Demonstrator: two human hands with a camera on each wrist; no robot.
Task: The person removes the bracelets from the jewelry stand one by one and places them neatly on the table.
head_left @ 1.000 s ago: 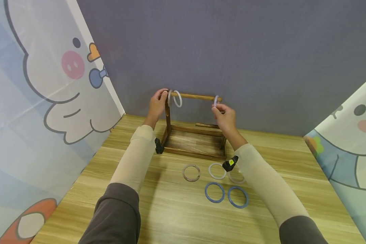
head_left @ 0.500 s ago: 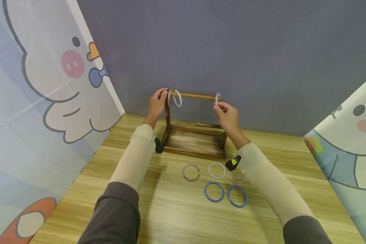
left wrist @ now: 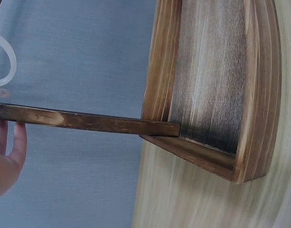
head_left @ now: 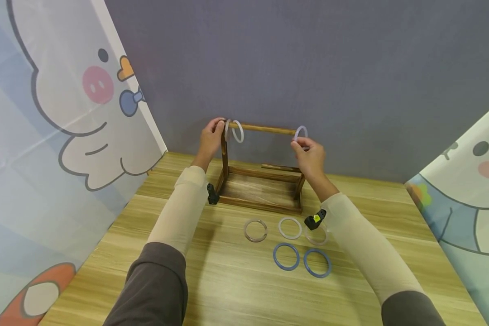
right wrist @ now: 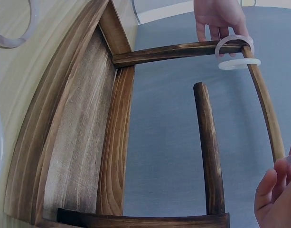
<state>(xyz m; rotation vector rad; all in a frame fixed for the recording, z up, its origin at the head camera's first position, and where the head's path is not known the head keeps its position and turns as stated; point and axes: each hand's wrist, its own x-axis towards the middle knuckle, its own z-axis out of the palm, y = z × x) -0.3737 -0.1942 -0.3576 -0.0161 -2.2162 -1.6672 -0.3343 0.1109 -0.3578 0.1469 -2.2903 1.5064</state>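
Note:
A wooden bangle stand [head_left: 265, 129] has a top rod, a left post and a tray-like base. My left hand [head_left: 210, 140] holds the upper end of the left post; its fingertips [left wrist: 19, 135] touch the post in the left wrist view. Close by, a brownish bangle [head_left: 227, 131] and a white bangle [head_left: 241, 131] hang on the rod. My right hand [head_left: 311, 158] pinches a pale lavender bangle [head_left: 305, 129] at the rod's right end; whether the rod passes through it cannot be told. In the right wrist view, fingers hide most of that bangle.
On the table [head_left: 228, 290] lie a brownish bangle [head_left: 246, 232], a white bangle [head_left: 280, 228], a pale bangle [head_left: 317, 245] partly behind the wrist camera, and two blue bangles [head_left: 275, 259]. A shorter lower rod [head_left: 279, 167] projects left from the right post. A grey wall [head_left: 309, 68] stands behind.
My right hand has moved right with the lavender bangle, from on the rod near its end to the very tip. The left hand stays on the post.

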